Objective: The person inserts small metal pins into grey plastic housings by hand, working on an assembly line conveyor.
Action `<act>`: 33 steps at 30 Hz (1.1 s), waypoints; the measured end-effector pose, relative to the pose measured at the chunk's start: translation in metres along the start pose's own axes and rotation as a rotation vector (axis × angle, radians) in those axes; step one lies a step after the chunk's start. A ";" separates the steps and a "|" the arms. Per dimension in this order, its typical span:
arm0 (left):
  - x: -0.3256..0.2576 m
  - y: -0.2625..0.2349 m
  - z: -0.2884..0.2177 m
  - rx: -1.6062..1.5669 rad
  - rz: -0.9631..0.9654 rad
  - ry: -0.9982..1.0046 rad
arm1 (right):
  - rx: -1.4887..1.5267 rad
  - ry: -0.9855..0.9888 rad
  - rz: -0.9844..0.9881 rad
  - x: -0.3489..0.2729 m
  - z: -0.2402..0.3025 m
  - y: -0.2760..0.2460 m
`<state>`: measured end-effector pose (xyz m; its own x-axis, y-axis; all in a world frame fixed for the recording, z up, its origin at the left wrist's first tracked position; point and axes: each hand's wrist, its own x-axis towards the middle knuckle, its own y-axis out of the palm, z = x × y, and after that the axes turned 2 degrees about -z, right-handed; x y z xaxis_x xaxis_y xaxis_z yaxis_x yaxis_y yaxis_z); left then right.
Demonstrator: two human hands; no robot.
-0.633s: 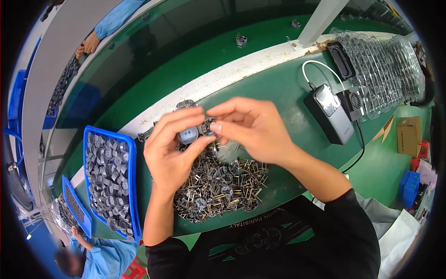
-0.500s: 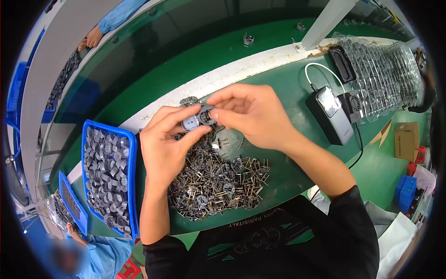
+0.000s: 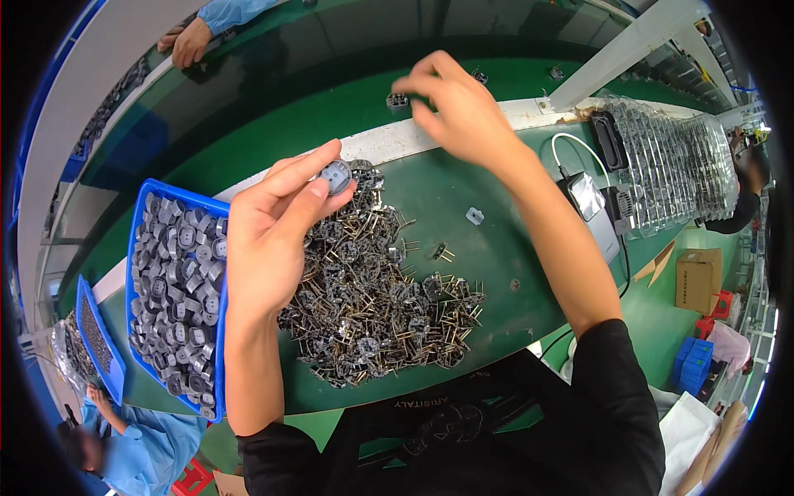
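My left hand (image 3: 269, 231) is raised over the workbench and pinches a small round grey cap (image 3: 335, 176) between thumb and forefinger. Below it lies a heap of small dark parts with brass pins (image 3: 372, 302) on the green bench. My right hand (image 3: 463, 112) is stretched far out over the green conveyor belt (image 3: 331, 107), fingers spread. A small dark assembled part (image 3: 398, 101) lies on the belt at its fingertips. I see nothing held in that hand.
A blue tray of grey caps (image 3: 178, 289) stands at my left, a second blue tray (image 3: 95, 339) beyond it. A phone-like device with a white cable (image 3: 591, 211) and clear blister trays (image 3: 670, 157) lie at the right. Another person's hand (image 3: 190, 45) rests across the belt.
My hands were together over the heap, joining a cap and a part. Now the right hand has reached out to the belt and the left hand stays back with a cap.
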<state>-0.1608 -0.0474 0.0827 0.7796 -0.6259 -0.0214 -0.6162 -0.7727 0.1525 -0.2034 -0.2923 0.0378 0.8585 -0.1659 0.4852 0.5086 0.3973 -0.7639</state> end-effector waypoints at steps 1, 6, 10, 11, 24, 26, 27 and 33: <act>-0.001 -0.002 -0.001 -0.004 -0.009 -0.006 | 0.127 -0.090 0.192 -0.011 0.004 -0.015; -0.003 -0.009 -0.002 -0.071 0.048 -0.088 | 0.410 -0.130 0.720 -0.071 0.033 -0.052; 0.001 -0.004 -0.002 0.032 0.106 -0.199 | 0.339 -0.214 0.571 -0.089 0.029 -0.041; 0.001 -0.004 -0.001 0.038 0.101 -0.199 | 0.346 -0.218 0.568 -0.089 0.032 -0.042; -0.015 0.022 0.014 -0.270 0.148 -0.143 | 1.049 0.346 -0.134 -0.085 0.090 -0.026; -0.013 0.019 0.013 -0.292 0.161 -0.213 | 1.166 0.427 -0.199 -0.085 0.091 -0.026; -0.012 0.019 0.014 -0.289 0.165 -0.214 | 1.166 0.427 -0.204 -0.084 0.092 -0.028; -0.016 0.021 0.018 -0.196 0.235 -0.028 | 1.012 0.255 -0.227 -0.083 0.082 -0.036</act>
<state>-0.1878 -0.0553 0.0683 0.6132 -0.7898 0.0105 -0.7439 -0.5730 0.3439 -0.2984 -0.2187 0.0605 0.7984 -0.4680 0.3789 0.4679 0.8782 0.0989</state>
